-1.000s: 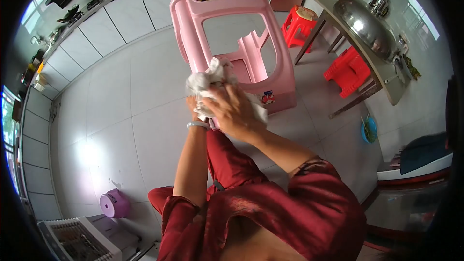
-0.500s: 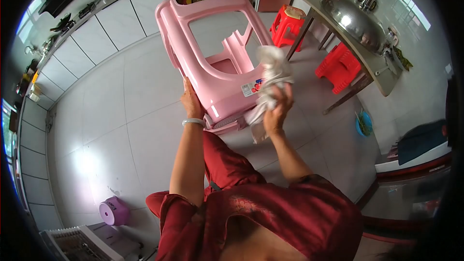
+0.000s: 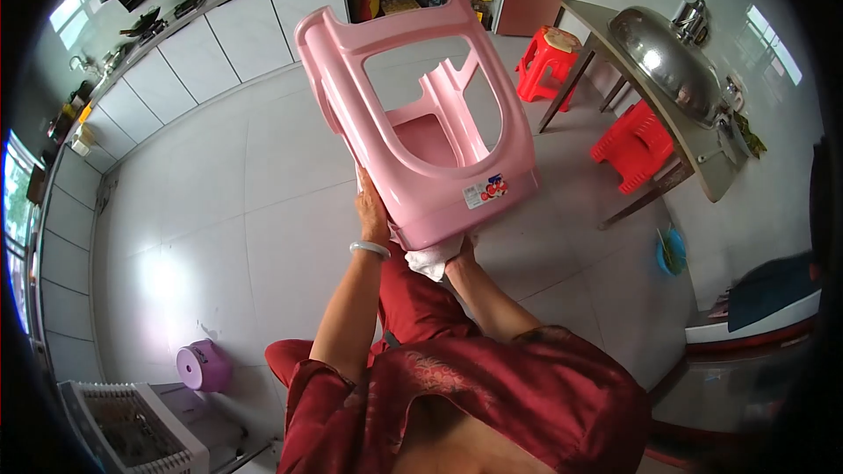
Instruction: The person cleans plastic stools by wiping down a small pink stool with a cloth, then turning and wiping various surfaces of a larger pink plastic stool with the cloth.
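Observation:
A large pink plastic chair is tilted in front of me, with a big rounded opening through it and a fruit sticker near its lower edge. My left hand grips its lower left side, the fingers partly hidden behind that edge. Under the chair's near edge, my right hand presses a white cloth against the plastic. Most of the right fingers are out of sight beneath the chair.
To the right, red plastic stools stand by a table bearing a large metal dome cover. A blue bowl of greens sits on the floor. A purple stool lies at lower left, near a grey-white appliance.
My right hand has carried the cloth from the chair's right side down and left, to beneath its near edge. The chair is tipped up a little more, with my left hand still on it.

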The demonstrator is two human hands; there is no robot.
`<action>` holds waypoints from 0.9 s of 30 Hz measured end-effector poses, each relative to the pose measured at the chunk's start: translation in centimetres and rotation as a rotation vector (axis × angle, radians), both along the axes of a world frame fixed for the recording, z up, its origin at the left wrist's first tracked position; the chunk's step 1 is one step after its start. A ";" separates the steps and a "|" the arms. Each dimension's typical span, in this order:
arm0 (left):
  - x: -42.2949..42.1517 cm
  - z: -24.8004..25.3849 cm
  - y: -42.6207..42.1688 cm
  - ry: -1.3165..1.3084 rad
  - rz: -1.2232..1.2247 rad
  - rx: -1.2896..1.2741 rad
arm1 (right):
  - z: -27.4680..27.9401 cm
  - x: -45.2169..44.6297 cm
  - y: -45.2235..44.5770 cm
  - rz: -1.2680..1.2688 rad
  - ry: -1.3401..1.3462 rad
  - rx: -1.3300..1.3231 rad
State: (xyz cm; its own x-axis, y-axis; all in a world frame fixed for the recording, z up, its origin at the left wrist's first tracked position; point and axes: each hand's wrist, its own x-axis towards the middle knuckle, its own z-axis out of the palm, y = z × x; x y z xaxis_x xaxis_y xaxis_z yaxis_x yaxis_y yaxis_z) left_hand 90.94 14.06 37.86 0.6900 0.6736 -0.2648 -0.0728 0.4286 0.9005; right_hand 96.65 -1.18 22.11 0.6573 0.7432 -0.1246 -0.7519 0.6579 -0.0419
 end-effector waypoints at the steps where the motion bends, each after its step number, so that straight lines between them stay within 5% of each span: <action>1: 0.2 -0.6 0.4 -0.017 0.017 0.023 | 2.3 -0.8 0.6 0.128 -0.011 0.136; 5: -0.7 0.4 1.4 -0.014 0.003 -0.005 | 6.8 -2.4 1.7 0.447 -0.122 0.515; 9: -1.7 1.5 1.6 -0.207 0.091 -0.085 | 8.1 -3.2 1.8 0.544 -0.195 0.581; 12: -3.7 4.2 3.0 -0.361 0.119 -0.138 | 5.5 -3.1 1.8 0.390 -0.043 0.210; 15: -5.8 5.2 6.0 -0.469 0.165 -0.134 | 12.8 -5.1 2.8 0.171 -0.024 -0.208; 20: -10.7 6.8 10.9 -0.532 0.344 -0.151 | 10.5 -6.0 4.8 0.053 -0.535 -0.298; 22: -12.6 6.6 12.6 -0.501 0.403 -0.171 | 11.3 -6.6 5.1 0.165 -0.392 -0.406; 27: -17.0 3.8 16.1 -0.457 0.587 -0.356 | 1.8 -6.6 5.9 0.014 -1.014 -0.968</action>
